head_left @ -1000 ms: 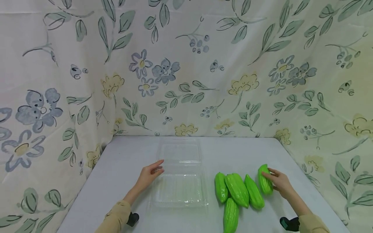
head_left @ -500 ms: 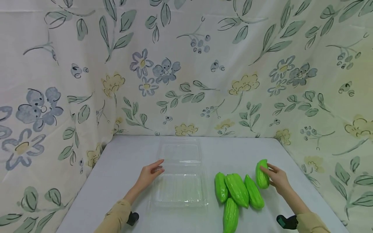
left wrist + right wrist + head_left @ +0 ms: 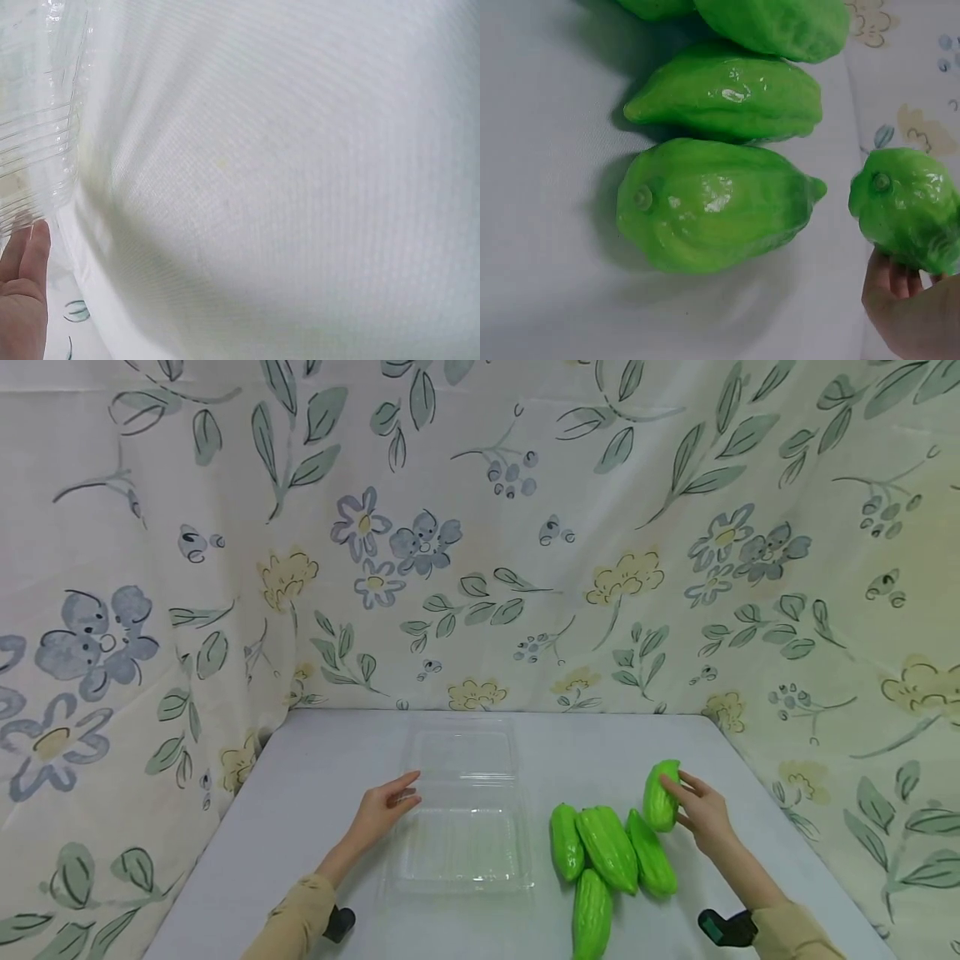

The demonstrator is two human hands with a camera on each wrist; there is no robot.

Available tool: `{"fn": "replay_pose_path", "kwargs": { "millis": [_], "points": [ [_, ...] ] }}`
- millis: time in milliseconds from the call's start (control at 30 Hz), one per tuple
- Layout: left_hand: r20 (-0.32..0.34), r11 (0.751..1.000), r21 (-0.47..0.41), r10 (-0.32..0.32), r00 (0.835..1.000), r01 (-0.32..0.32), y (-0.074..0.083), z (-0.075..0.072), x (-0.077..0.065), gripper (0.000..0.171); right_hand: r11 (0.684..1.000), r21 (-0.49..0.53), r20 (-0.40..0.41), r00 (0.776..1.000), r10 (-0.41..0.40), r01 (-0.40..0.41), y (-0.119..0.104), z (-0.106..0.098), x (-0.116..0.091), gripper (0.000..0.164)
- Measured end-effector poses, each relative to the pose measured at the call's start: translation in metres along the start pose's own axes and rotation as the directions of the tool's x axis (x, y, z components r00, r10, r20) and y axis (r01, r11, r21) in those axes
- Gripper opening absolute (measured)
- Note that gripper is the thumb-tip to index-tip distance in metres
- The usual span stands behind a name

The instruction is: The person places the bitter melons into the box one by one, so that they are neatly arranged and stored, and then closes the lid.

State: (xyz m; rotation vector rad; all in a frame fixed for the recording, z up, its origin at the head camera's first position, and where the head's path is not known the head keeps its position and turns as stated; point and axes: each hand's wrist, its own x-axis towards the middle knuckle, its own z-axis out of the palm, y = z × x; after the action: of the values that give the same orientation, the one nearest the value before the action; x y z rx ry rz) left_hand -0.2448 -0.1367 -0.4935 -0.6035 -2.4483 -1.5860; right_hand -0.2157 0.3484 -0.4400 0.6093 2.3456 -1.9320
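In the head view, my right hand [image 3: 705,810] grips a glossy green bitter melon [image 3: 661,796] between thumb and fingers. That melon also shows in the right wrist view, the held bitter melon [image 3: 904,206] raised beside the others. My left hand [image 3: 381,812] is at the left side of a clear plastic clamshell box [image 3: 465,847], near its hinge, thumb and fingers apart. In the left wrist view the fingertips [image 3: 39,232] lie by the ridged plastic edge; whether they touch it is hard to tell. The box stands open, lid [image 3: 463,750] folded back.
Several more bitter melons [image 3: 607,850] lie grouped on the white table [image 3: 330,752], right of the box. A floral cloth [image 3: 480,527] hangs behind and at both sides. Dark wrist devices [image 3: 726,929] show by each sleeve.
My right hand has moved the bitter melon away from me and to the left, toward the far end of the melon group. The left hand has stayed in place.
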Motion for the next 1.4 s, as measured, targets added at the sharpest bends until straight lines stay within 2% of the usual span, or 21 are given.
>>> {"fn": "replay_pose_path", "kwargs": {
  "millis": [267, 700, 1067, 1200, 1400],
  "points": [
    [-0.009, 1.000, 0.018, -0.005, 1.000, 0.005, 0.002, 0.000, 0.000, 0.043, 1.000, 0.003, 0.032, 0.999, -0.016, 0.016, -0.005, 0.015, -0.009, 0.082],
    [0.015, 0.997, 0.012, -0.074, 0.997, 0.074, 0.002, -0.001, -0.001, 0.045, 0.998, 0.026, 0.098, 0.994, -0.058, 0.056, -0.015, 0.034, -0.019, 0.082],
    [0.017, 0.998, 0.014, -0.062, 0.998, 0.062, 0.003, -0.001, 0.000, 0.044, 0.995, 0.050, 0.149, 0.984, -0.095, 0.089, -0.022, 0.059, -0.030, 0.077],
    [-0.001, 0.999, 0.012, -0.038, 0.999, 0.038, -0.004, 0.002, 0.001, 0.044, 0.995, 0.033, 0.156, 0.983, -0.098, 0.094, -0.023, 0.066, -0.032, 0.078],
    [-0.017, 1.000, 0.013, -0.007, 1.000, 0.007, -0.031, 0.007, 0.003, 0.046, 0.995, 0.032, 0.175, 0.979, -0.103, 0.099, -0.025, 0.075, -0.036, 0.078]
  ]
}}
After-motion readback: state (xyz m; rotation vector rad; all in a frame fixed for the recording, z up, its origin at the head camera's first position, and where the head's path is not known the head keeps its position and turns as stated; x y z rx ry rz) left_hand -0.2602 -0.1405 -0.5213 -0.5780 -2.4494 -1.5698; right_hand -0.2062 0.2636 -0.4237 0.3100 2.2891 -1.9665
